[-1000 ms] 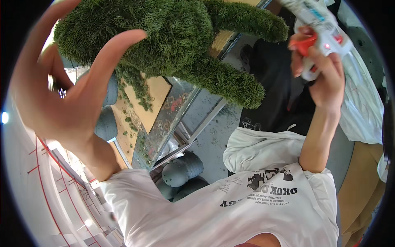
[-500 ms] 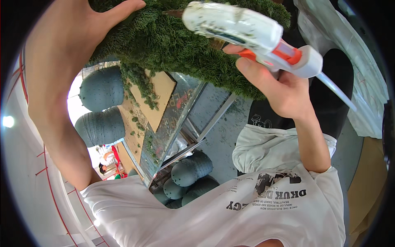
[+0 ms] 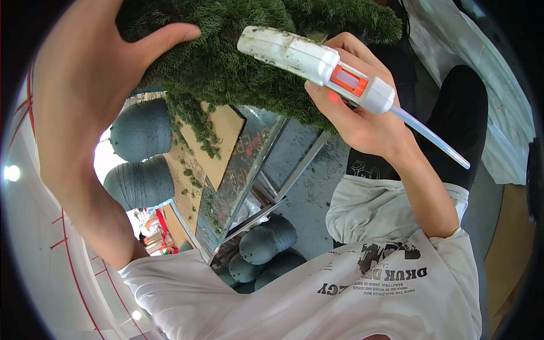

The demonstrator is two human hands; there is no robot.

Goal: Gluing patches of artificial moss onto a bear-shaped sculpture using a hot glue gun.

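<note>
A large mass of dense green artificial foliage (image 3: 226, 73) fills the top of the view. My left hand (image 3: 85, 73) lies against its left side, thumb stretched out flat over the sprigs; the other fingers are cut off by the picture's edge. In my right hand (image 3: 362, 113) is a white hot glue gun (image 3: 292, 55) with orange parts, its body smudged dark. A translucent glue stick (image 3: 433, 139) sticks out of its rear. The gun's front end points left, in front of the foliage; its tip is hard to make out.
Grey-green ribbed domes (image 3: 141, 130) stand beyond a metal-framed table (image 3: 249, 147) strewn with green bits and a tan board (image 3: 224, 156). More dark domes (image 3: 266, 241) are stacked below. Clear plastic sheeting (image 3: 481, 85) hangs at the right, above cardboard (image 3: 501, 255).
My right hand has turned the glue gun and drawn its front end down and slightly left, away from the foliage's upper part. My left hand has barely moved.
</note>
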